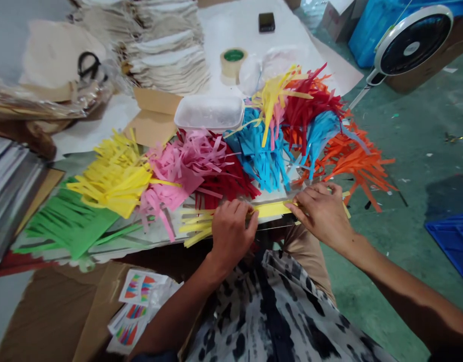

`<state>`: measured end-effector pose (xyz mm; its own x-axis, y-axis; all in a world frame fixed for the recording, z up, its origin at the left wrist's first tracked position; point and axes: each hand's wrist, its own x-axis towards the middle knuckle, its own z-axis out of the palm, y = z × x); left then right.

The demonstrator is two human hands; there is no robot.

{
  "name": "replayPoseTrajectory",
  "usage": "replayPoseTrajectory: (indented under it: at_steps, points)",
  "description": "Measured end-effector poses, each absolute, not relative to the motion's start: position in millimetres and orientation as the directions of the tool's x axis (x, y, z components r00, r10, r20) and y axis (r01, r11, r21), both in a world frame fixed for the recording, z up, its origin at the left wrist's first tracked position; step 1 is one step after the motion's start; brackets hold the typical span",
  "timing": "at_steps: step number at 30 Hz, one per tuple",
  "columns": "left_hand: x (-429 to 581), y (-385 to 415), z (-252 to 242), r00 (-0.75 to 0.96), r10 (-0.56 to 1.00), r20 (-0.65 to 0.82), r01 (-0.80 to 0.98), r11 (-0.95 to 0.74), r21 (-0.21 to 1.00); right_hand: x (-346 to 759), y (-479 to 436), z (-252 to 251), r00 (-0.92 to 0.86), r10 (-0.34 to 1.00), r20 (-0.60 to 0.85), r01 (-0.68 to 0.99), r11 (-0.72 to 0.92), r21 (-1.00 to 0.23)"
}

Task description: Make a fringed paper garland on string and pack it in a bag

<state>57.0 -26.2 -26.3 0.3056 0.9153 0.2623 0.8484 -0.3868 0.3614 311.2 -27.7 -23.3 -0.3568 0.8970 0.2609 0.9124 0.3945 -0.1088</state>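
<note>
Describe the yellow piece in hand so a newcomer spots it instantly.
Start at the white-covered table, along its near edge. There, the left hand and right hand grip a yellow strip. Unlike the bushy yellow bunches, it runs flat between the hands, with tails poking out past the left.

The shirt (241,322) is pale grey with irregular black blotches and streaks; a dark band (279,314) runs down its front. The trousers (310,261) are tan. A dark sleeve edge (156,356) shows near left.
</note>
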Motion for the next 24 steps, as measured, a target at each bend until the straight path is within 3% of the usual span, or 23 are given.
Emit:
replayPoseTrajectory:
  at_steps: [10,13,19,24]
  points:
    - [56.4,-19.8,-32.7,0.327,0.88,0.345,0.851,-0.433,0.298,308.5,-20.6,-20.5,-0.376,0.897,0.233,0.92,0.391,-0.017]
    - [57.7,-21.7,-32.4,0.358,0.837,0.414,0.839,-0.483,0.249,302.3,-27.7,-16.8,-0.348,0.889,0.297,0.931,0.365,-0.002]
    - [63.6,-22.9,-31.0,0.622,0.579,0.527,0.641,-0.763,0.082,290.3,-56.2,-22.8,-0.506,0.781,0.365,0.811,0.575,-0.106]
    - [31.2,-24.3,-27.9,0.64,0.603,0.475,0.646,-0.758,0.093,318.3,-63.5,-31.5,-0.478,0.792,0.38,0.816,0.56,-0.143]
